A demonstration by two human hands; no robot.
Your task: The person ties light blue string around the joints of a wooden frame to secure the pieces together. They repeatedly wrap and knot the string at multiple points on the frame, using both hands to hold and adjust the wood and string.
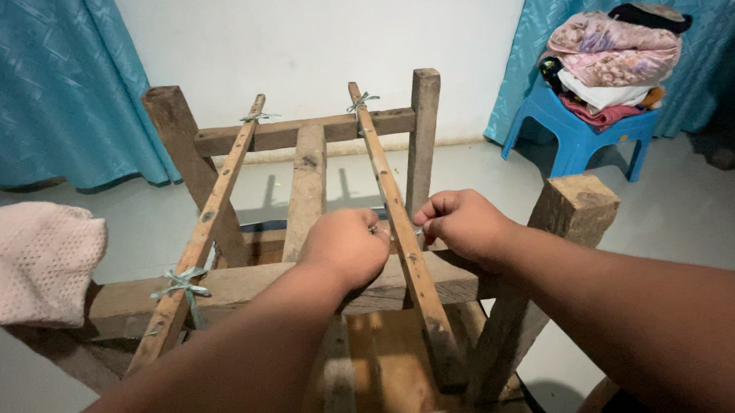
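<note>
Between the two fists sits the long thin wooden slat (402, 230), the right-hand one of a pair laid lengthwise across the rough upturned wooden frame (308, 184). Left hand (346, 248) is curled up tight against the slat's left side, right hand (462, 224) is curled the same way on the other side, both pinching something small right where the slat crosses the near crossbar (246, 287). Can't make out what it is, fingers cover it. Further left of the left hand, the second wooden slat (205, 227) is tied to that crossbar with a pale green string bow (183, 283). Beyond that, a cream knitted cloth (27, 262) hangs at the edge. Way off past the right hand there's a blue plastic stool (578, 137) with a pile of folded fabric (611, 55) on top, teal curtains (43, 89) behind.
</note>
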